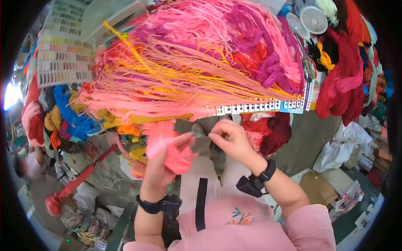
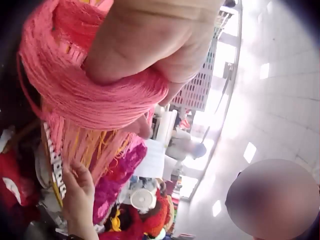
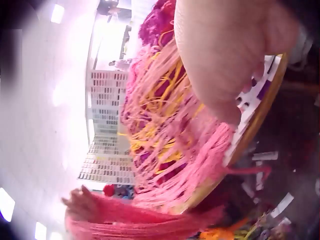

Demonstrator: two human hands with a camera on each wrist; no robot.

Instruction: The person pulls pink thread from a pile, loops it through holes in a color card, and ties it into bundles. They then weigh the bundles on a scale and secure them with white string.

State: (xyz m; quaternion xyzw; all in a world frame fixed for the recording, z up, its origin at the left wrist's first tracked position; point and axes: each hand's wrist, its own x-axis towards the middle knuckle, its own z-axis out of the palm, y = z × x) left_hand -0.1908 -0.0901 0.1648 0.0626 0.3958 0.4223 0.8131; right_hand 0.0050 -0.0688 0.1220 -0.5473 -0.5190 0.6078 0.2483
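Observation:
A coral-pink yarn skein point(image 1: 176, 159) point(image 2: 95, 100) point(image 3: 130, 225) is looped round my left hand point(image 1: 161, 163) point(image 3: 82, 205), whose fingers and thumb curl into it. My right hand point(image 1: 232, 140) point(image 2: 77, 195) is raised by the near edge of a punched white card strip point(image 1: 251, 107), its fingers bent toward the thumb; whether a thin strand lies between the tips cannot be told. Peach, coral and yellow threads point(image 1: 167, 88) point(image 3: 160, 125) fan out from the strip's holes across the table. At the strip's left part, the attached threads are coral pink.
Pink and purple yarn point(image 1: 188, 25) is heaped behind the threads. Colour sample cards point(image 1: 65, 62) stand at the back left, and a small white fan point(image 1: 314, 20) at the back right. Red yarn point(image 1: 276, 134) hangs below the table edge. White plastic bags point(image 1: 343, 146) lie at the right.

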